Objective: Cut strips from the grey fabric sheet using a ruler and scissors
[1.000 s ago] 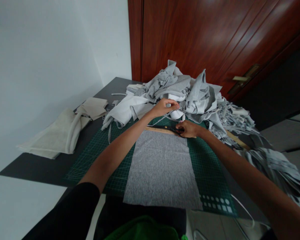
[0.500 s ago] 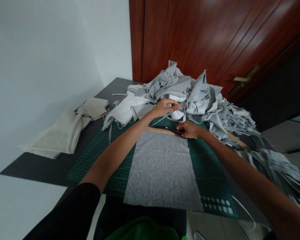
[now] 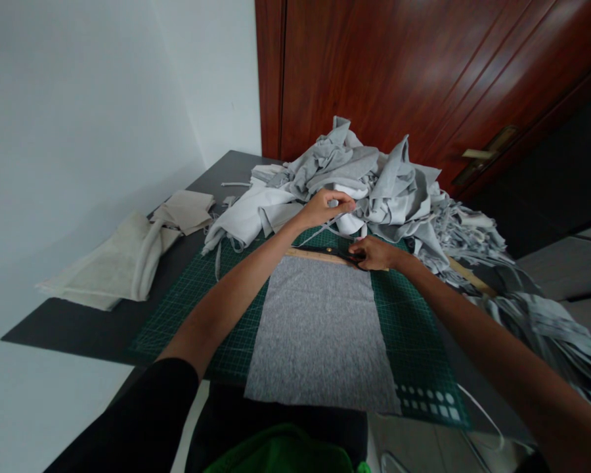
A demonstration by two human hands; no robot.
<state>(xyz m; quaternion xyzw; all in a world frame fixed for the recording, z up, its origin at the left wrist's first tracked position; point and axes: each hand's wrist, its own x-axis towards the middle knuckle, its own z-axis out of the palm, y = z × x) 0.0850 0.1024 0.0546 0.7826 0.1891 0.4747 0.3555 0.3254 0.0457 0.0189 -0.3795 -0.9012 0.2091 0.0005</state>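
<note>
A grey knit fabric piece (image 3: 325, 335) lies flat on a green cutting mat (image 3: 408, 328), its near edge reaching over the front of the mat. Across its far end rests a wooden ruler (image 3: 315, 255). Black scissors (image 3: 320, 249) lie along the ruler, blades pointing left, with my right hand (image 3: 374, 253) closed around their handles. Above the ruler, my left hand (image 3: 328, 207) is pinched closed at a thin grey fabric strip (image 3: 322, 230) that trails down toward the blades. The fingertips partly hide where the strip is gripped.
Behind the mat, a heap of grey and white fabric scraps (image 3: 345, 164) stands against a wooden door (image 3: 374, 72). Folded cream cloth (image 3: 113, 263) lies on the dark table (image 3: 59, 328) at left. Cut strips (image 3: 467, 233) and stacked grey cloth (image 3: 546, 328) sit at right.
</note>
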